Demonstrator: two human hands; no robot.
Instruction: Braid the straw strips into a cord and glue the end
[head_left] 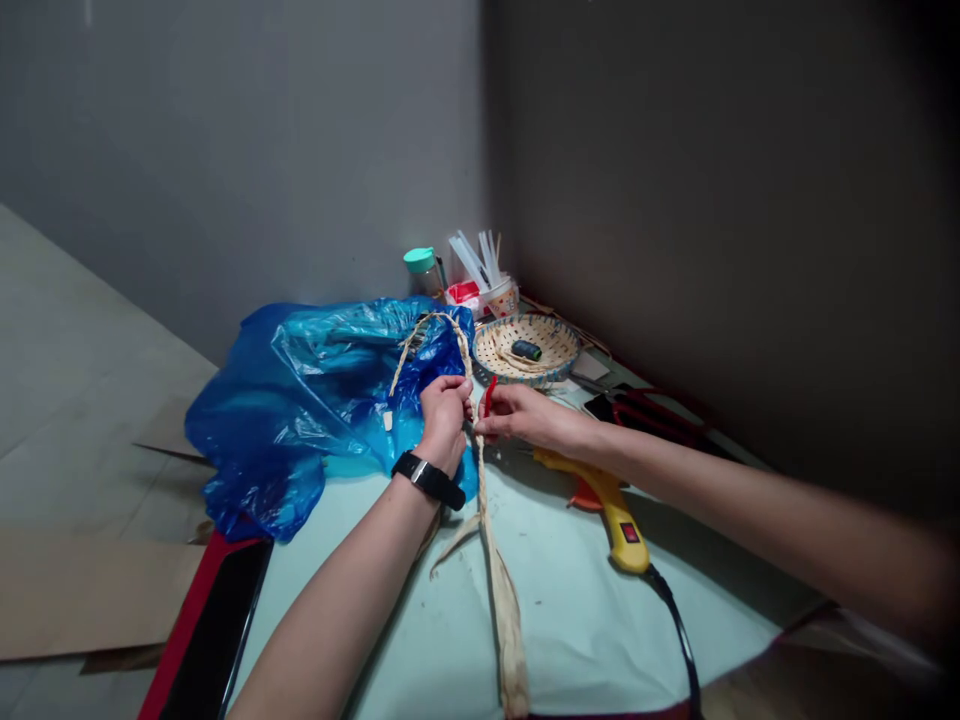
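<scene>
A long braided cord of pale dried plant fibre (482, 480) runs up the table, loose flat strands at its near end. My left hand (448, 410), wearing a black wristwatch, is closed with thumb and fingers pinched on the braid. Beyond it, the braid's far part curls over a blue plastic bag (300, 400). Just right of the braid is my right hand (525, 415), its fingers closed around a small red tool (491, 393), mostly hidden by the fingers. Its fingertips come up to the braid's side; whether they grip it too, I cannot tell.
A yellow glue gun (626, 535) with a black cable lies under my right forearm. Behind are a woven basket (487, 350) holding a dark thread spool (526, 349), a cup of glue sticks (504, 298) and a green-lidded jar (420, 262). Walls meet behind the table.
</scene>
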